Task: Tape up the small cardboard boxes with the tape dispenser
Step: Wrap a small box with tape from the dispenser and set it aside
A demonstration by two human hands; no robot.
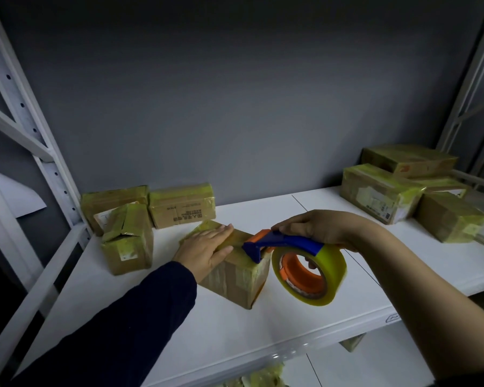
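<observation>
The small box [235, 277] stands in the middle of the shelf [263, 331], just left of my right grip [319, 227]. This grip is curled closed around the tape dispenser [285, 243], whose blue nose touches the box's right top edge. My left grip [204, 247] lies flat on the top with straight fingers, so I judge the next pull follows the line between both grips.

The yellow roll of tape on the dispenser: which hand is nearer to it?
The right hand. It grips the blue and orange tape dispenser directly above the yellow tape roll. The left hand lies flat on the small brown cardboard box, left of the roll.
</observation>
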